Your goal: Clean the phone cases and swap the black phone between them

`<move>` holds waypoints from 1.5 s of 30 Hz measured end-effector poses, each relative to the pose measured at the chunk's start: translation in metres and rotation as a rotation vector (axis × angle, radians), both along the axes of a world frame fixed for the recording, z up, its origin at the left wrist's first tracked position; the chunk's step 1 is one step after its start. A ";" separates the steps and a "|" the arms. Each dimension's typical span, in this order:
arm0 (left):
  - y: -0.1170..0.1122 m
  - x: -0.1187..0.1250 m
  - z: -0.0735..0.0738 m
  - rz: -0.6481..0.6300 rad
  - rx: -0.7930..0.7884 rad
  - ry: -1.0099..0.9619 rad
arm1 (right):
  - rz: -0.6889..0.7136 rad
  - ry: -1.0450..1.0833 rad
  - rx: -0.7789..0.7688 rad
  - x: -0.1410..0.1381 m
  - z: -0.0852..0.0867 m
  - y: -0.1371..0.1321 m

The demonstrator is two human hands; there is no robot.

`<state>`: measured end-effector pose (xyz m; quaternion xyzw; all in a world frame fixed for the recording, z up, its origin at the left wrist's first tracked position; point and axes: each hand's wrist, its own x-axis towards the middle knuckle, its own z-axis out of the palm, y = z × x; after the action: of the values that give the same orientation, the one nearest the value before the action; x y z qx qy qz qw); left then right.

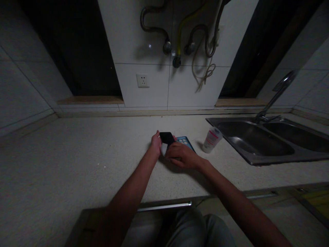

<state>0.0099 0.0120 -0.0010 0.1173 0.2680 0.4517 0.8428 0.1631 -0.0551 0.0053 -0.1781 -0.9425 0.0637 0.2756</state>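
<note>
Both hands met over the pale speckled table (77, 164), a little way in from its front edge. The left hand (155, 143) pinched a small black flat object (167, 137), apparently a phone or a dark case, by its left edge, fingers curled round it and raising it slightly off the surface. The right hand (181, 155) lay palm down just beside it, fingers partly closed and pressing on or near the lower part of the same black object; whether it actually gripped anything could not be told. Just behind the right hand, touching or nearly touching the black object, a blue-framed tablet-like device (185, 141) with light icons on its face rested flat on the table. A small white plastic cup with red print (212, 139) stood further right, apart from the hands and near the steel double sink (253, 142) with its tap (279, 91).

The step in hand looked like handling the black object with two hands, perhaps separating or fitting it. Any further move would call for a steady pinch from the left hand and care not to shove the blue device towards the cup.
</note>
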 end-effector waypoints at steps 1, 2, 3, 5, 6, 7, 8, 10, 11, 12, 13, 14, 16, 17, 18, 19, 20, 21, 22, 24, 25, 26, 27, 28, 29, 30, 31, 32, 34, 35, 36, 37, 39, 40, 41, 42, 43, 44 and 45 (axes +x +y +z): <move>0.001 0.000 -0.001 0.004 0.002 -0.012 | 0.019 0.007 -0.008 0.003 0.000 -0.005; 0.001 -0.001 -0.003 0.005 0.001 -0.026 | 0.029 0.015 -0.014 0.006 0.000 -0.009; 0.002 -0.001 -0.004 0.003 -0.004 -0.037 | 0.031 0.025 -0.018 0.008 0.000 -0.012; 0.004 -0.003 -0.008 -0.003 -0.006 -0.050 | 0.014 0.045 -0.014 0.014 0.000 -0.017; 0.005 -0.003 -0.009 -0.002 0.001 -0.050 | -0.005 0.054 -0.002 0.017 0.000 -0.018; 0.006 -0.004 -0.011 0.006 0.005 -0.045 | -0.030 0.063 0.016 0.020 0.000 -0.018; 0.007 -0.004 -0.012 0.018 0.004 -0.038 | -0.056 0.073 0.039 0.023 0.000 -0.018; 0.010 -0.005 -0.015 0.036 -0.005 -0.030 | -0.101 0.089 0.083 0.028 0.000 -0.016; 0.011 -0.005 -0.015 0.043 -0.011 -0.028 | -0.116 0.096 0.101 0.030 0.000 -0.015; 0.012 -0.005 -0.016 0.046 -0.019 -0.024 | -0.127 0.105 0.113 0.033 -0.001 -0.013; 0.012 -0.006 -0.016 0.048 -0.024 -0.020 | -0.136 0.112 0.121 0.035 -0.001 -0.012; 0.013 -0.006 -0.017 0.048 -0.025 -0.018 | -0.146 0.117 0.125 0.036 -0.002 -0.011; 0.013 -0.007 -0.016 0.050 -0.025 -0.014 | -0.183 0.120 0.132 0.040 -0.005 -0.009; 0.013 -0.007 -0.016 0.053 -0.024 -0.012 | -0.221 0.119 0.135 0.042 -0.006 -0.008; 0.013 -0.007 -0.016 0.053 -0.023 -0.008 | -0.275 0.115 0.135 0.043 -0.008 -0.006; 0.013 -0.007 -0.015 0.055 -0.019 -0.003 | -0.346 0.116 0.128 0.045 -0.010 -0.005; 0.012 -0.007 -0.015 0.056 -0.016 0.006 | -0.427 0.123 0.111 0.045 -0.011 -0.003; 0.011 -0.007 -0.015 0.057 -0.011 0.015 | -0.511 0.134 0.078 0.046 -0.013 -0.001; 0.011 -0.006 -0.015 0.053 -0.006 0.022 | -0.583 0.150 0.025 0.046 -0.015 0.001; 0.009 -0.003 -0.014 0.037 0.003 0.029 | -0.660 0.207 -0.122 0.043 -0.017 0.005; 0.009 -0.002 -0.014 0.024 0.006 0.030 | -0.665 0.243 -0.203 0.040 -0.018 0.007; 0.008 -0.001 -0.014 0.008 0.010 0.031 | -0.654 0.281 -0.282 0.037 -0.019 0.009; 0.007 0.001 -0.013 -0.005 0.018 0.033 | -0.638 0.323 -0.358 0.034 -0.020 0.011; 0.006 0.002 -0.013 -0.015 0.028 0.036 | -0.625 0.368 -0.430 0.030 -0.021 0.012; 0.006 0.002 -0.012 -0.019 0.037 0.042 | -0.619 0.418 -0.502 0.027 -0.021 0.014; 0.005 0.003 -0.012 -0.018 0.046 0.045 | -0.619 0.473 -0.574 0.023 -0.021 0.016; 0.005 0.004 -0.011 -0.015 0.055 0.046 | -0.620 0.537 -0.644 0.019 -0.022 0.019; 0.004 0.004 -0.011 -0.010 0.064 0.046 | -0.623 0.607 -0.710 0.016 -0.022 0.021; 0.003 0.005 -0.009 -0.010 0.066 0.060 | -0.626 0.761 -0.819 0.010 -0.021 0.026; 0.002 0.005 -0.008 -0.017 0.059 0.079 | -0.628 0.835 -0.863 0.007 -0.021 0.028; 0.002 0.006 -0.007 -0.022 0.047 0.106 | -0.632 0.906 -0.903 0.004 -0.020 0.031; 0.001 0.006 -0.005 -0.026 0.033 0.134 | -0.636 0.969 -0.936 0.002 -0.020 0.033; 0.000 0.008 -0.002 -0.016 0.015 0.178 | -0.625 1.066 -0.996 -0.003 -0.019 0.037; -0.001 0.008 -0.001 -0.009 0.017 0.187 | -0.609 1.101 -1.027 -0.005 -0.019 0.038; -0.001 0.009 0.000 -0.004 0.022 0.189 | -0.592 1.130 -1.056 -0.007 -0.018 0.039; -0.002 0.009 0.000 -0.006 0.029 0.187 | -0.573 1.151 -1.084 -0.008 -0.018 0.039; -0.002 0.010 0.000 -0.014 0.034 0.182 | -0.551 1.167 -1.111 -0.009 -0.017 0.039; -0.003 0.011 0.000 -0.025 0.039 0.176 | -0.531 1.182 -1.135 -0.010 -0.017 0.038; -0.003 0.012 0.000 -0.040 0.041 0.171 | -0.512 1.195 -1.159 -0.010 -0.017 0.037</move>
<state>0.0214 0.0087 -0.0006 0.1783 0.3274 0.4285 0.8231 0.1535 -0.0179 -0.0113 -0.4336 -0.3900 0.5521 0.5959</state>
